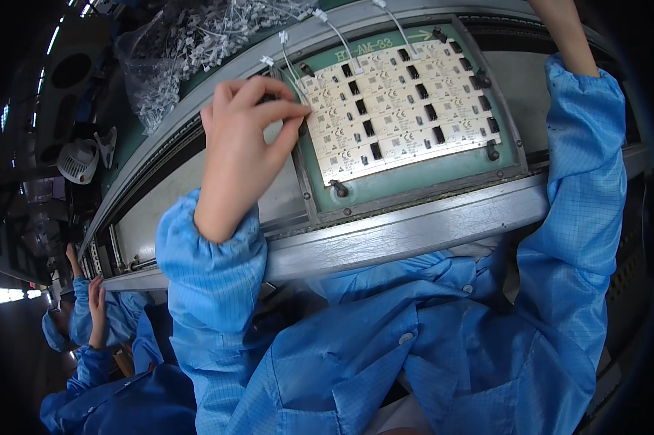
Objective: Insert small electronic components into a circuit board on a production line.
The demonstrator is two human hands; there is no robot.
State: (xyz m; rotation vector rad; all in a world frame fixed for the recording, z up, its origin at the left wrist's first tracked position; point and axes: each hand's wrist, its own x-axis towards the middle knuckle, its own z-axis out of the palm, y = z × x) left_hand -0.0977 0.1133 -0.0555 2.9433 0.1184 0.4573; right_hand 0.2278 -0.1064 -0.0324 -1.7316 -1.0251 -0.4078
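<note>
My left hand (251, 134) is closed in a pinch at the left edge of a panel of white circuit boards (396, 134). Between its thumb and fingertips is the lower end of a white connector wire (295, 72), mostly hidden by the fingers. More white wires (339, 38) run from the panel's far side, their plugs resting on the rail beyond. The panel, dotted with black components, sits in a green fixture (421, 170) with black clamps (339, 188) around it. My right hand (556, 18) reaches past the far right; its fingers lie outside the picture.
A clear bag of white connector wires (189, 54) lies beyond the fixture at far left. A metal rail (414, 225) runs along the near side. Farther left are a small white fan (78, 161) and a co-worker in blue (117, 319), hands at the same line.
</note>
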